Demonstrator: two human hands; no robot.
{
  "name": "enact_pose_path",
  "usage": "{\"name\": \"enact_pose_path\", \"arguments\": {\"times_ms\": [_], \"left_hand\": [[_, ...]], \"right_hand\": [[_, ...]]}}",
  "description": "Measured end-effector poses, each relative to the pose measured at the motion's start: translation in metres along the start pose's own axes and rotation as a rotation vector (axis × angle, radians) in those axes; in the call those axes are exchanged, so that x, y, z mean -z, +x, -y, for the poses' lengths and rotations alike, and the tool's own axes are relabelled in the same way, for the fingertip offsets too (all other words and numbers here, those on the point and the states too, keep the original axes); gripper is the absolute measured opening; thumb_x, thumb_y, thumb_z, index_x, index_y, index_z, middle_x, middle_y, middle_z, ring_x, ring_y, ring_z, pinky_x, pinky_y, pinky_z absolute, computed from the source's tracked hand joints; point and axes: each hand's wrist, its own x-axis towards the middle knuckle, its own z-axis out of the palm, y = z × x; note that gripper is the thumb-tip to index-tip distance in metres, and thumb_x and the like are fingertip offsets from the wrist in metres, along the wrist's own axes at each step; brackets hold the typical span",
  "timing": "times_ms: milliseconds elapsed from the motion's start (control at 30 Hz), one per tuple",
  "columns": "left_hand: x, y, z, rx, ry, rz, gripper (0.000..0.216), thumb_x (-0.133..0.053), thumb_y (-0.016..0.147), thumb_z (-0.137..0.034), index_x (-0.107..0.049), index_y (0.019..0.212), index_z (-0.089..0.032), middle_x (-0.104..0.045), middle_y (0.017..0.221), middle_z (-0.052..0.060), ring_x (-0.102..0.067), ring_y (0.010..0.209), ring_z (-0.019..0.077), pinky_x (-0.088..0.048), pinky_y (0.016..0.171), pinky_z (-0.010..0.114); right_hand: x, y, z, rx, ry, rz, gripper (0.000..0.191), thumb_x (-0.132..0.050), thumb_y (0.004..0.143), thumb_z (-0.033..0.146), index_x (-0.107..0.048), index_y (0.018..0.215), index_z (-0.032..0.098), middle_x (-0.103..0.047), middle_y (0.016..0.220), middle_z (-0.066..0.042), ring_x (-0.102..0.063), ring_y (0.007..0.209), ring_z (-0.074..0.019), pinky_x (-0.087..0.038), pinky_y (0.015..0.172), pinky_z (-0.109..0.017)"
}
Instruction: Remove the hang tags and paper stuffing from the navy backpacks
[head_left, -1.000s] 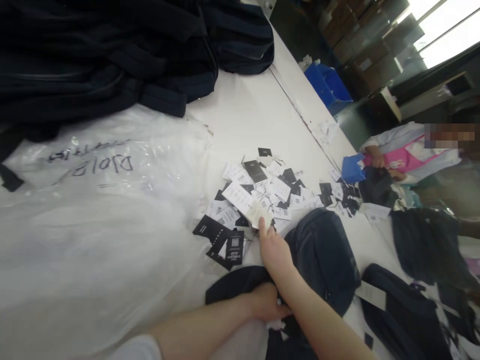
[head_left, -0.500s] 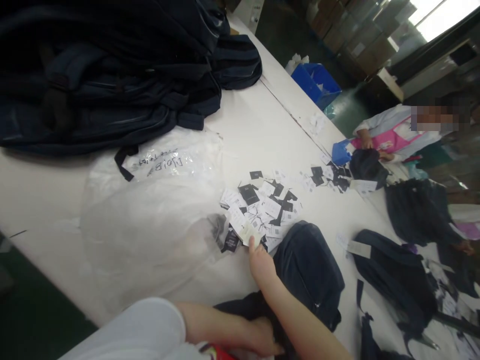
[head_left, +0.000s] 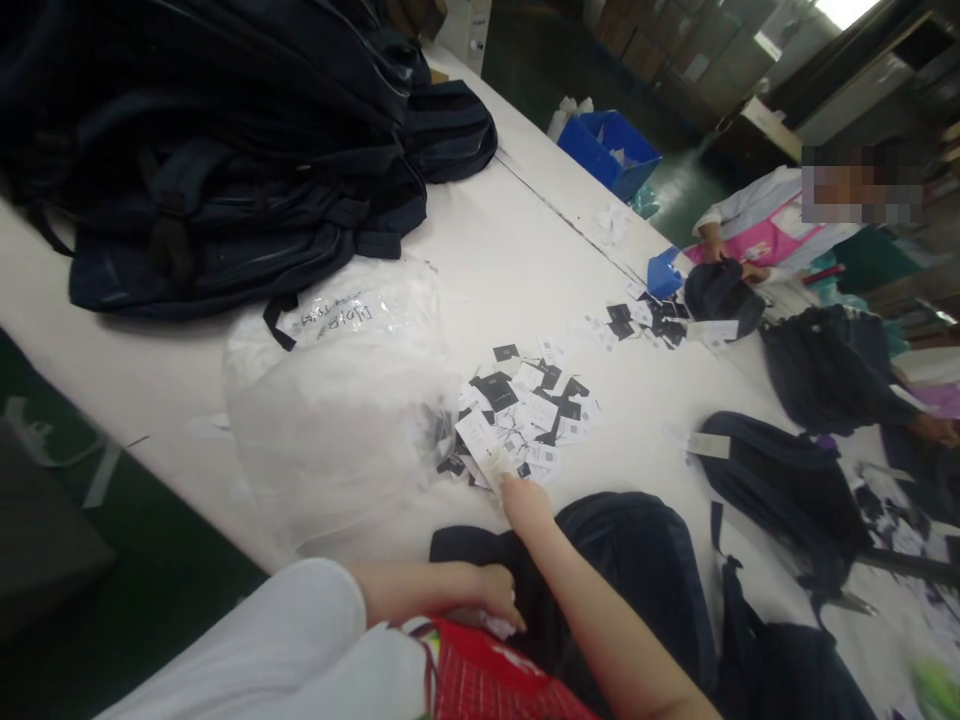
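Observation:
My right hand reaches across to the near edge of a loose pile of black and white hang tags. Its fingertips are closed on the lower end of a white tag, slightly blurred. Closer to my body, my left hand is curled beside a dark navy backpack. Something whitish and crumpled shows under its fingers, too unclear to name. The backpack lies partly beneath my right forearm. Left of the tags, a translucent plastic bag with handwriting spreads over the table.
A heap of navy backpacks fills the far left of the white table. More backpacks lie at right. Across the table, a person in a pink apron handles a dark bag. A blue bin stands beyond the table.
My view has shifted. The near backpack has moved closer to me, and my left hand has come out from behind my right forearm. My right hand stays at the pile's edge, fingertips drawn in.

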Motion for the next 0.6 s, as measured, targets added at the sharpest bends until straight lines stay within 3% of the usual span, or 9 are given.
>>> {"name": "enact_pose_path", "arguments": {"times_ms": [100, 167, 333, 433, 500, 600], "left_hand": [[0.015, -0.022, 0.018, 0.061, 0.021, 0.053, 0.028, -0.077, 0.053, -0.041, -0.075, 0.073, -0.022, -0.069, 0.068, 0.001, -0.064, 0.073, 0.0224, -0.049, 0.070, 0.032], [0.023, -0.040, 0.023, 0.051, -0.014, 0.019, 0.025, -0.074, 0.057, -0.037, -0.077, 0.079, -0.023, -0.071, 0.074, -0.001, -0.064, 0.074, 0.0196, -0.048, 0.070, 0.028], [0.037, -0.073, 0.015, 0.045, -0.012, -0.184, 0.020, -0.070, 0.061, -0.025, -0.077, 0.079, -0.020, -0.071, 0.072, 0.000, -0.064, 0.071, 0.0183, -0.047, 0.064, 0.024], [0.048, -0.080, 0.002, 0.037, 0.025, -0.281, 0.020, -0.065, 0.066, -0.024, -0.076, 0.081, -0.018, -0.071, 0.074, 0.001, -0.065, 0.073, 0.0195, -0.049, 0.066, 0.026], [0.057, -0.085, -0.012, -0.012, 0.072, -0.384, 0.019, -0.060, 0.072, -0.025, -0.073, 0.084, -0.018, -0.072, 0.082, 0.002, -0.065, 0.082, 0.0205, -0.050, 0.077, 0.028], [0.075, -0.095, -0.041, -0.245, 0.234, -0.749, 0.024, -0.057, 0.080, -0.028, -0.067, 0.100, -0.018, -0.069, 0.105, 0.007, -0.061, 0.104, 0.0225, -0.044, 0.097, 0.033]], "right_hand": [[0.017, 0.032, -0.021, -0.091, 0.079, -0.112, 0.035, -0.031, 0.097, 0.023, -0.054, 0.122, 0.016, -0.064, 0.110, -0.015, -0.063, 0.099, -0.0223, -0.046, 0.084, -0.032], [0.025, 0.055, -0.030, -0.140, 0.137, -0.177, 0.038, -0.033, 0.097, 0.022, -0.049, 0.130, 0.015, -0.056, 0.123, -0.017, -0.057, 0.111, -0.0225, -0.042, 0.090, -0.031], [0.026, 0.089, -0.032, -0.159, 0.293, -0.208, 0.029, -0.041, 0.091, 0.016, -0.064, 0.107, 0.009, -0.060, 0.113, -0.019, -0.058, 0.106, -0.0239, -0.040, 0.090, -0.031], [0.029, 0.088, -0.034, -0.145, 0.411, -0.226, 0.026, -0.043, 0.090, 0.015, -0.068, 0.096, 0.010, -0.064, 0.105, -0.017, -0.060, 0.100, -0.0222, -0.041, 0.090, -0.032], [0.036, 0.075, -0.037, -0.129, 0.508, -0.253, 0.022, -0.047, 0.087, 0.017, -0.067, 0.096, 0.012, -0.066, 0.105, -0.014, -0.061, 0.095, -0.0196, -0.042, 0.090, -0.032], [0.050, 0.039, -0.040, -0.079, 0.670, -0.298, 0.021, -0.049, 0.086, 0.021, -0.065, 0.098, 0.016, -0.068, 0.105, -0.009, -0.063, 0.090, -0.0169, -0.046, 0.086, -0.030]]}}
